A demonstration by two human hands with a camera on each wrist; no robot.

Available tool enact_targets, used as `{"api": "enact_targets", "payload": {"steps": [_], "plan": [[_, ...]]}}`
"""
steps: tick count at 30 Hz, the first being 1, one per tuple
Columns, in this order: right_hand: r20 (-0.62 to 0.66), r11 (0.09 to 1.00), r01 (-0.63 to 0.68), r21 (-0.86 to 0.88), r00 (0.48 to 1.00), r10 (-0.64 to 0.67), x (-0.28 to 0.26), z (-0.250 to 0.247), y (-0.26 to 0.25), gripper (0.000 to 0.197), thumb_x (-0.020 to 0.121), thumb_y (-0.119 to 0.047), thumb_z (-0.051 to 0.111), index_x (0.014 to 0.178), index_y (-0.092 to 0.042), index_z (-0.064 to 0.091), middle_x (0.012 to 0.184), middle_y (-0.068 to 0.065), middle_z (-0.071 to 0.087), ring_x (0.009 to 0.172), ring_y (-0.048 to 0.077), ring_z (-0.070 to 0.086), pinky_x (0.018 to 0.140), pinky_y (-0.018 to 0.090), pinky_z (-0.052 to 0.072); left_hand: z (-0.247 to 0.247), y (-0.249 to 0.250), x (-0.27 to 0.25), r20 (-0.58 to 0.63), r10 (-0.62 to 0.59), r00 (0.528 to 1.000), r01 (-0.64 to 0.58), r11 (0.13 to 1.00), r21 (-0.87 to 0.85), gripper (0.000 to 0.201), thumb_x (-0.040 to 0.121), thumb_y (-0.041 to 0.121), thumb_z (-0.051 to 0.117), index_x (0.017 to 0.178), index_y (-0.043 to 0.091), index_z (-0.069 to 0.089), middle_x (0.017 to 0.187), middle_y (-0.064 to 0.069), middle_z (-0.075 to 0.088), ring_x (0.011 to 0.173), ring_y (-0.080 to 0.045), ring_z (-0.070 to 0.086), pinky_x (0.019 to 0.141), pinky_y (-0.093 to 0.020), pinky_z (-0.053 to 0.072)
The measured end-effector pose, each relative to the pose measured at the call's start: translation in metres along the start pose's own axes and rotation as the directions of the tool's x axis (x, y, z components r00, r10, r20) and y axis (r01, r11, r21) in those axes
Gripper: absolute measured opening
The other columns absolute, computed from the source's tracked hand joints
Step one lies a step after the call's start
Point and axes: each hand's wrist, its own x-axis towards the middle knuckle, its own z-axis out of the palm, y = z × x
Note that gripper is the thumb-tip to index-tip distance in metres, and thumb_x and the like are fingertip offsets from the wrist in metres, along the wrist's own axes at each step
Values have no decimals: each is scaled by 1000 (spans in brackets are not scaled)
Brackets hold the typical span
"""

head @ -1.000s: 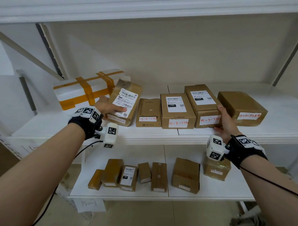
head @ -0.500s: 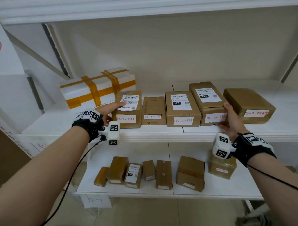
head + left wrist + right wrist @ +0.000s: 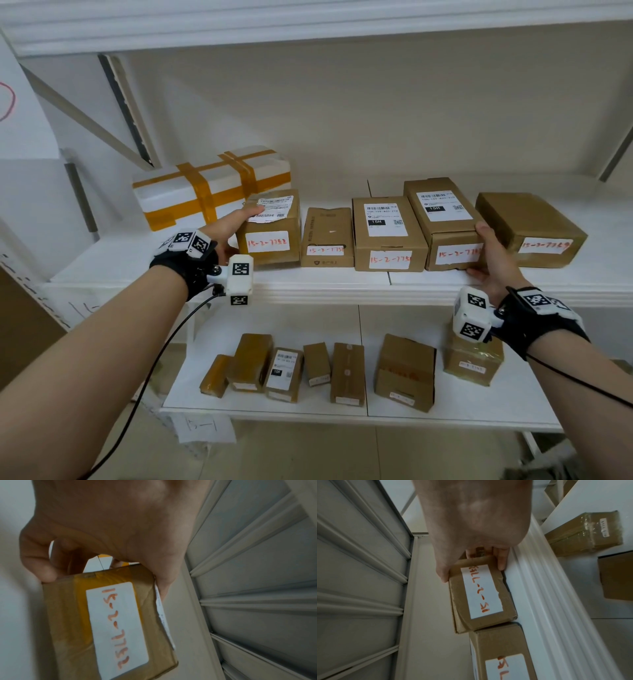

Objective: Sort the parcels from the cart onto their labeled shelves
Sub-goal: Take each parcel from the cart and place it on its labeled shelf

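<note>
The left hand [image 3: 230, 229] is curled over the left end of a brown parcel [image 3: 270, 228], thumb laid on its top label and fingers wrapped round the side, while the parcel rests on the upper shelf [image 3: 212, 274] just beside a white foam box [image 3: 191, 192] bound with orange tape. The right hand [image 3: 490, 257] is clamped on the right near corner of another parcel [image 3: 445, 222] further right, thumb on top and fingertips beneath the near edge. Between the two, a flat carton [image 3: 327, 236] and a labelled box [image 3: 387, 233] are lined up, and a fifth box [image 3: 527, 226] lies at the far right. Red handwriting on the near faces can be read: "15-2-7752" on the left parcel, "15-2-77…" on the others, partly hidden. Printed "15H" is seen on two top labels. The lower shelf [image 3: 445, 411] is already filled with smaller parcels [image 3: 346, 373]. The cart is out of view, so the remaining work cannot be judged; this row seems nearly settled.
</note>
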Motion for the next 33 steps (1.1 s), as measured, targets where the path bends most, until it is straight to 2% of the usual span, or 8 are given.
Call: {"api": "enact_targets", "payload": {"steps": [5, 9, 14, 17, 20, 24, 29, 33], "plan": [[14, 1000, 20, -16, 1000, -20, 3, -1, 0, 22, 97, -51, 57, 94, -29, 57, 96, -4, 66, 89, 11, 59, 103, 36, 44, 3, 4, -3, 16, 19, 1000, -18, 999, -39, 49, 78, 59, 72, 114, 28, 61, 97, -5, 75, 89, -25, 70, 80, -36, 56], [28, 1000, 21, -14, 999, -21, 5, -2, 1, 24, 96, -52, 57, 93, -28, 58, 96, -3, 66, 92, 12, 60, 104, 37, 44, 7, 5, -5, 16, 29, 999, -28, 999, -45, 52, 77, 60, 72, 116, 28, 61, 96, -5, 75, 97, -27, 69, 87, -38, 55], [36, 995, 44, -87, 999, -41, 8, 1, 2, 26, 91, -54, 64, 93, -29, 59, 103, -2, 68, 111, 20, 60, 106, 41, 45, 12, 8, -8, 22, 40, 999, -39, 999, -35, 52, 76, 62, 71, 113, 28, 62, 94, -5, 74, 101, -28, 68, 97, -41, 52], [73, 988, 62, -144, 996, -52, 13, 3, 6, 39, 84, -60, 66, 96, -24, 68, 109, 2, 73, 113, 23, 65, 102, 39, 47, 15, 12, -12, 27, 55, 998, -54, 998, -28, 58, 75, 63, 72, 119, 28, 61, 97, -5, 74, 100, -28, 68, 93, -41, 54], [89, 979, 62, -192, 995, -46, 22, 2, 6, 55, 72, -69, 65, 96, -20, 71, 111, 7, 74, 109, 27, 67, 104, 48, 50, 20, 19, -17, 18, 72, 997, -72, 997, -24, 62, 75, 64, 71, 122, 26, 60, 97, -4, 73, 96, -27, 68, 81, -37, 54], [69, 984, 66, -164, 996, -56, 17, 3, 1, 43, 91, -51, 63, 117, -17, 64, 117, 7, 69, 97, 18, 62, 79, 34, 48, 30, 29, -23, 49, 89, 995, -88, 996, -33, 48, 81, 63, 66, 113, 27, 62, 85, -2, 71, 85, -23, 67, 67, -33, 51], [3, 981, 91, -169, 996, -92, 16, 0, 1, 51, 88, -45, 70, 130, -22, 53, 136, 6, 53, 125, 25, 50, 103, 41, 40, 43, 38, -28, 63, 96, 993, -93, 994, -52, 46, 80, 63, 67, 108, 27, 63, 83, -1, 72, 85, -23, 67, 67, -33, 51], [28, 969, 120, -215, 993, -117, 20, -3, 0, 74, 65, -59, 73, 130, -29, 54, 141, 2, 54, 127, 25, 50, 110, 48, 39, 59, 42, -31, 103, 77, 992, -71, 996, -62, 47, 78, 65, 67, 106, 27, 64, 79, -1, 71, 85, -23, 67, 65, -31, 52]]}}
